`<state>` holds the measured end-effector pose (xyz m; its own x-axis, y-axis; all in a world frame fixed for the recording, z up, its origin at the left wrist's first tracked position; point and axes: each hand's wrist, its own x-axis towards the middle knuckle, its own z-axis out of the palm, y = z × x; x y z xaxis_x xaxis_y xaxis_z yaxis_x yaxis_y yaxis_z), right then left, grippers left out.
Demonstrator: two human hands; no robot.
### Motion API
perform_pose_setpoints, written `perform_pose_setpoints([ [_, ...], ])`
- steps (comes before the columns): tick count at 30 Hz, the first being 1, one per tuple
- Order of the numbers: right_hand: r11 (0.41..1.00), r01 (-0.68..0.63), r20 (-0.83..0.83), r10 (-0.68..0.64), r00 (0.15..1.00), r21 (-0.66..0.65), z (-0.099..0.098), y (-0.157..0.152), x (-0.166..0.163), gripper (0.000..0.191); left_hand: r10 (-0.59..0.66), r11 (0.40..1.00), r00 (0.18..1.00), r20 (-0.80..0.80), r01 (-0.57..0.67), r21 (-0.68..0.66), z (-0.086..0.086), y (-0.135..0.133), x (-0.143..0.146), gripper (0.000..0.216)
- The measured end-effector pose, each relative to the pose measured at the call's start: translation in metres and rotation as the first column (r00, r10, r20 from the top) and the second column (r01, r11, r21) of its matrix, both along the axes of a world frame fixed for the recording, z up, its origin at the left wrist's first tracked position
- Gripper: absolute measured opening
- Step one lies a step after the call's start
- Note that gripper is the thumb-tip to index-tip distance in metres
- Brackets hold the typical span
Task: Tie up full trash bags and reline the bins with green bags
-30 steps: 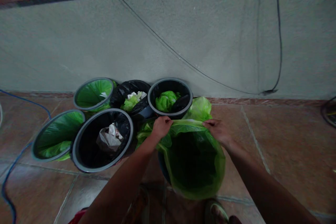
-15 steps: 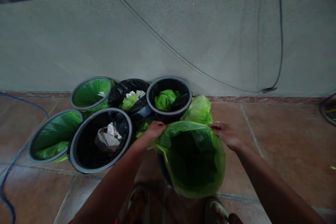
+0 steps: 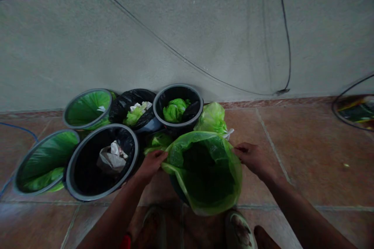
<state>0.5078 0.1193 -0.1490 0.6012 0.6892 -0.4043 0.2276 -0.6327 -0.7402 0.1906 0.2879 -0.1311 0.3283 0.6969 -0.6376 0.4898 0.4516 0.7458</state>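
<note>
**Fig. — Green liner worked down round a bin rim; hands shifted from far edge to the sides**

Tiled floor (image 3: pixel 306 155) at the foot of a grey wall (image 3: pixel 187 39), w/ thin cables running across the wall. Centre foreground: a dark bin, almost wholly hidden, w/ a green bag (image 3: pixel 204 171) spread over its mouth; bag is open, its skirt hanging outside the rim on the near and right sides.

Left hand (image 3: pixel 152 163) pinches the bag's edge at the left side of the rim, fingers closed on the plastic. Right hand (image 3: pixel 253 157) grips the edge at the right side, likewise clenched on the film.

Change vs. 1 s ago: both hands then sat close together at the far edge of the bag; now they are set wide apart, one at each side, and lower. Bag mouth looks rounder and more evenly opened. Judged: liner is being drawn over the rim, far edge seated, sides in hand; near edge looks loosely draped.

Surroundings: left of the bag, a black-lined bin (image 3: pixel 102 161) w/ crumpled paper inside; further left, two green-lined bins (image 3: pixel 46 161), (image 3: pixel 87 107). Behind, a black sack (image 3: pixel 134 107) w/ scraps, and an unlined bin (image 3: pixel 178 105) holding a wadded green bag. Loose green bag (image 3: pixel 212 118) lies just behind the worked one. Person's feet show at the bottom edge.
</note>
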Motion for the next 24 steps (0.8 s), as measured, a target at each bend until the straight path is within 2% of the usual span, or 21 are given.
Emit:
perform_pose_setpoints([
  [4, 0.994, 0.104, -0.224, -0.096, 0.97, 0.022, -0.007, -0.008, 0.002, 0.037, 0.143, 0.965, 0.981, 0.13, -0.109, -0.238, -0.002, -0.013, -0.013, 0.041],
  [7, 0.989, 0.139, -0.364, -0.113, 0.924, 0.045, -0.015, -0.012, 0.003, 0.036, 0.284, 0.894, 0.935, 0.212, -0.178, -0.411, -0.01, -0.022, -0.021, 0.039],
  [11, 0.985, 0.163, -0.535, -0.107, 0.838, 0.058, -0.027, -0.015, -0.003, 0.032, 0.406, 0.822, 0.887, 0.222, -0.248, -0.513, -0.025, -0.038, -0.028, 0.031],
  [14, 0.984, 0.175, -0.576, -0.129, 0.807, 0.025, -0.033, -0.017, -0.01, 0.031, 0.404, 0.82, 0.882, 0.241, -0.233, -0.523, -0.029, -0.047, -0.032, 0.032],
  [17, 0.987, 0.16, -0.455, -0.15, 0.878, -0.016, -0.031, -0.023, -0.014, 0.031, 0.351, 0.839, 0.906, 0.238, -0.191, -0.51, -0.025, -0.05, -0.035, 0.039],
  [20, 0.981, 0.193, -0.383, -0.187, 0.905, -0.023, -0.019, -0.036, -0.012, 0.038, 0.285, 0.858, 0.931, 0.23, -0.14, -0.495, -0.016, -0.05, -0.038, 0.044],
  [24, 0.972, 0.223, -0.426, -0.231, 0.875, -0.07, 0.006, -0.058, -0.017, 0.046, 0.234, 0.865, 0.938, 0.257, -0.08, -0.495, -0.004, -0.055, -0.036, 0.043],
])
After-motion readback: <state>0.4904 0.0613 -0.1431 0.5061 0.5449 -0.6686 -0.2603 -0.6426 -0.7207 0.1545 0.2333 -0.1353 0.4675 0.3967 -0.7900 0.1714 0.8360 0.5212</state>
